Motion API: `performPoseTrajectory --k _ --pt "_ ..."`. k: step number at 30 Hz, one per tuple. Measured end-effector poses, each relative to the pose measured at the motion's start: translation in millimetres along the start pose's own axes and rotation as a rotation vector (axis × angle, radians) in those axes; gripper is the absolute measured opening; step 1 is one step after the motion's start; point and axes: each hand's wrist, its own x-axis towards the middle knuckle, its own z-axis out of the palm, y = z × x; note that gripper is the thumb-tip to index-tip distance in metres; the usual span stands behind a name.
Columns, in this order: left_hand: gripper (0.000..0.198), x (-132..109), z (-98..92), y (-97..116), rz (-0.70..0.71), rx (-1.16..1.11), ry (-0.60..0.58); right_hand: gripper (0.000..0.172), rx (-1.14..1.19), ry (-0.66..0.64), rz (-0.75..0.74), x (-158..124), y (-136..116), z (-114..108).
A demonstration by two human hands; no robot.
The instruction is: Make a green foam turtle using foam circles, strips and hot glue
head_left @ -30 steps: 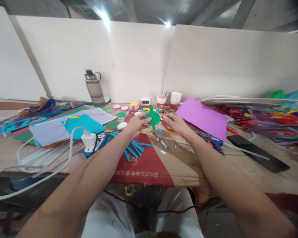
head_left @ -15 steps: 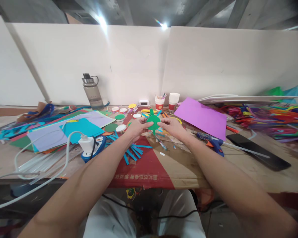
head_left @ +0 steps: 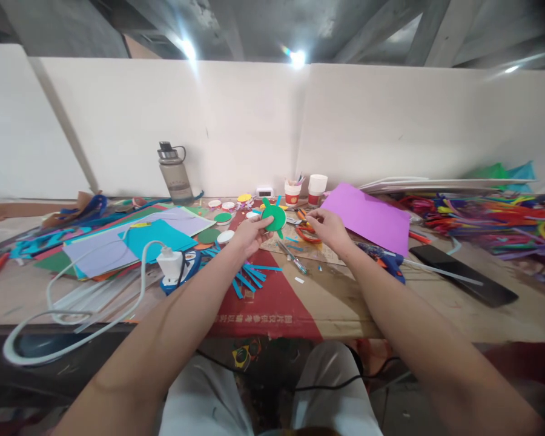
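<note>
My left hand (head_left: 253, 235) pinches a green paper disc (head_left: 273, 218) between thumb and fingers, above the middle of the table. Short green tabs and a blue strip stick out from the disc's edge. To its right, my right hand (head_left: 329, 229) is closed, with thumb and index fingertips together. Whatever lies between those fingertips is too small to make out. Orange loops (head_left: 309, 234), which look like scissor handles, lie close by its fingertips. A pen (head_left: 295, 259) rests on the table below the disc, beside several cut blue paper strips (head_left: 251, 280).
A purple sheet (head_left: 367, 218), a glue gun (head_left: 386, 260) and a black phone (head_left: 463, 275) lie at right. Coloured sheets (head_left: 158, 239), a white plug (head_left: 170, 263) with looping cable and a bottle (head_left: 175, 172) occupy the left. Paper cups (head_left: 317, 189) stand at the back.
My right hand has let go of the green disc and moved right, towards the orange loops. The left hand keeps the disc, shifted slightly left and tilted.
</note>
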Motion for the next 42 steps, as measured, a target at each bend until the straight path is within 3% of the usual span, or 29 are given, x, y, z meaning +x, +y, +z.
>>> performPoseTrajectory --k 5,10,15,20,29,33,37,40,42 --pt "0.021 4 -4.9 -1 0.024 -0.017 0.011 0.021 -0.010 -0.018 0.048 -2 -4 -15" --pt "0.025 5 -6.7 -3 0.064 0.006 0.051 0.021 -0.320 -0.057 -0.014 -28 -7 -62" --pt "0.030 4 -5.8 -2 0.099 -0.016 0.054 0.034 -0.805 -0.034 0.049 -83 36 -107" --pt "0.034 5 -5.7 -2 0.123 -0.026 0.020 0.042 -1.061 -0.049 0.192 -122 73 -119" --pt "0.037 8 -8.5 -3 0.188 0.013 -0.055 0.028 -0.891 -0.114 0.421 -108 64 -123" --pt "0.038 14 -9.2 -5 0.260 -0.009 -0.101 0.031 -0.741 0.042 0.400 -111 60 -132" --pt "0.034 14 -7.8 -4 0.353 0.045 -0.114 0.033 -0.389 0.273 0.253 -108 47 -126" --pt "0.033 8 -5.8 2 0.412 0.119 -0.205 0.018 0.019 0.115 0.338 -95 29 -106" --pt "0.029 4 -5.3 7 0.505 0.145 -0.252 0.018 0.182 0.093 0.339 -82 14 -89"
